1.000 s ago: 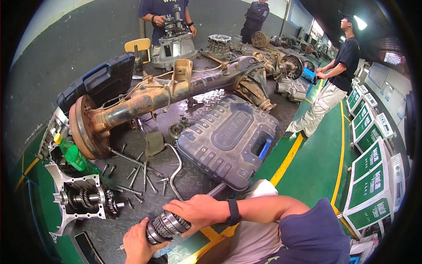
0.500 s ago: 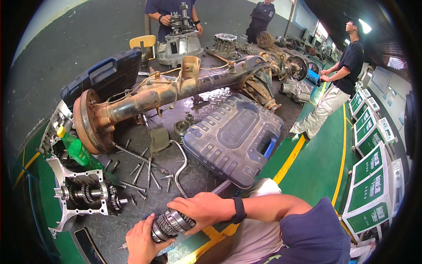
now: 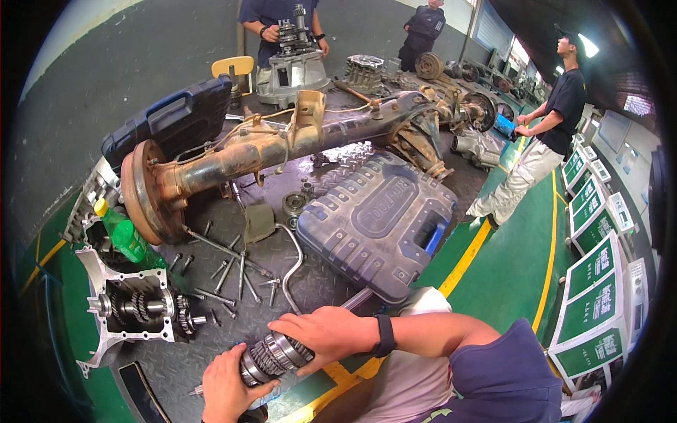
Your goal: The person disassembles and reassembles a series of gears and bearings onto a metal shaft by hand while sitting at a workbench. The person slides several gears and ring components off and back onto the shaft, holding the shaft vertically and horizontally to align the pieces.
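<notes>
Both my hands hold a gear shaft (image 3: 271,359), a metal shaft stacked with toothed gears and rings, tilted over the table's near edge. My left hand (image 3: 227,384) wraps the lower left end, with the thin shaft tip poking out beyond it. My right hand (image 3: 331,337), with a black wristband, grips the gears from above at the other end. A splined rod end shows past my right hand, beside the dark toolbox. To the left lies an open aluminium gearbox housing (image 3: 134,278) with a geared shaft inside.
A rusty axle (image 3: 233,158) spans the table. A closed toolbox (image 3: 377,218) lies right of centre. Loose bolts (image 3: 242,275), a bent metal pipe (image 3: 293,261) and a green bottle (image 3: 127,240) lie nearby. Across the table, a person (image 3: 278,28) touches another gear assembly; another person (image 3: 553,127) stands at right.
The view has shifted slightly. My hands keep their hold on the gear shaft, almost unmoved; the left hand sits very slightly differently on it.
</notes>
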Tool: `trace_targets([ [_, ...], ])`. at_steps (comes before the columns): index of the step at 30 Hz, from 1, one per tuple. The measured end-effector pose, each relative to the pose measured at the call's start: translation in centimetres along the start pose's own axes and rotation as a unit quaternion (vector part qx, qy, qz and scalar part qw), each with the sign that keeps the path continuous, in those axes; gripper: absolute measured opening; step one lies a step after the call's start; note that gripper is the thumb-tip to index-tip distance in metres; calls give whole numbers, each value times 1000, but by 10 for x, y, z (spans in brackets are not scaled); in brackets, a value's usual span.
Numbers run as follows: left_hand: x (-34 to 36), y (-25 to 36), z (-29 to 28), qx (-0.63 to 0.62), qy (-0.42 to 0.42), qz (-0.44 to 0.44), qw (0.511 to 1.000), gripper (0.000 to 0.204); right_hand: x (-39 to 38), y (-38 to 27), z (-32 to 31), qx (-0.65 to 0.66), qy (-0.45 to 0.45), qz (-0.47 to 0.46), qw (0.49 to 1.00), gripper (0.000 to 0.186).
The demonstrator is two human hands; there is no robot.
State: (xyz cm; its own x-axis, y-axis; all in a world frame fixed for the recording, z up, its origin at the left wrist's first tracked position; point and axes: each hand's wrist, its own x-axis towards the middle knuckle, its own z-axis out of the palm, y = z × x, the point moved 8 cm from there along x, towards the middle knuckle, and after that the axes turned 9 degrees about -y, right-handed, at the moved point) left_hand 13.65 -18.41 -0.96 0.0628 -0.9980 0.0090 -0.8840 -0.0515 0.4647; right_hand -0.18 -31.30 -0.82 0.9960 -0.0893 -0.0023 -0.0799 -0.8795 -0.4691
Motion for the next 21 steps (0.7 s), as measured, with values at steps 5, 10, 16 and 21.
trace_targets([
  [5,1,2,0,-6,7,-7,1000,84,-1,1,1,1,11,-1,1000,94],
  [10,1,3,-1,-20,7,-21,1000,82,-3,1,2,1,14,6,1000,94],
  [16,2,3,-3,-26,14,-26,999,80,-1,0,0,-6,12,6,1000,94],
  [21,4,-4,4,13,90,9,996,82,-2,0,0,-6,17,6,1000,94],
])
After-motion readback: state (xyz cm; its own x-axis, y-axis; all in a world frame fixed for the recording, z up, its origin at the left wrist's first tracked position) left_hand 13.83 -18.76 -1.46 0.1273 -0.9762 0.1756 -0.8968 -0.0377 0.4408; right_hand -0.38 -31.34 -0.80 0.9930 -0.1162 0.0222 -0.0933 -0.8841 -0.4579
